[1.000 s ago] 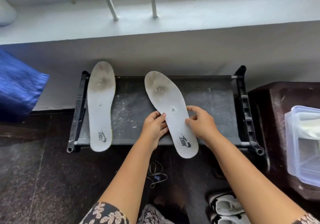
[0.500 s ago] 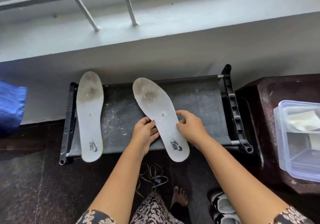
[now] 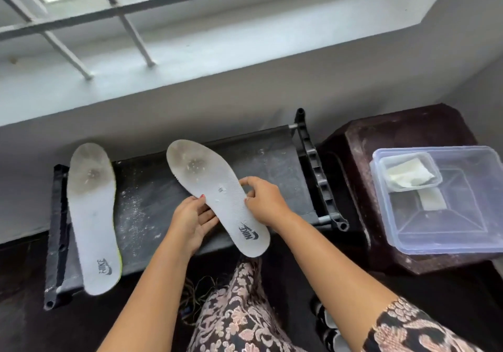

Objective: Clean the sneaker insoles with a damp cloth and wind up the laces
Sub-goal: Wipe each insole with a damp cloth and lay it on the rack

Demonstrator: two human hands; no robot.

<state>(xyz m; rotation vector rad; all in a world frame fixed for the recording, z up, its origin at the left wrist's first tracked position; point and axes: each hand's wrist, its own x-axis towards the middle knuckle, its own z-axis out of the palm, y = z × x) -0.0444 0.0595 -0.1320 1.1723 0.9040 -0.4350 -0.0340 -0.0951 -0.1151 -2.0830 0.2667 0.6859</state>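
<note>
Two white insoles with dirty toe areas lie on a low black rack [image 3: 152, 196]. The left insole [image 3: 94, 215] rests flat near the rack's left end. The right insole [image 3: 215, 193] lies slantwise, held at its middle from both sides: my left hand [image 3: 192, 221] grips its left edge and my right hand [image 3: 262, 202] pinches its right edge. A white folded cloth [image 3: 408, 174] sits in a small tub inside a clear plastic box [image 3: 462, 232] at the right. Thin laces [image 3: 196, 294] lie tangled on the floor below the rack, partly hidden by my left arm and my patterned clothing.
The clear box stands on a dark brown stool [image 3: 394, 139] right of the rack. A white window ledge with metal bars [image 3: 130, 27] runs behind the rack. A black-and-white sneaker [image 3: 326, 324] shows at the bottom, partly hidden by my right arm. The floor is dark.
The camera has tilted up and turned right, showing more of the window and the box. Both hands stay on the right insole, which has barely shifted on the rack.
</note>
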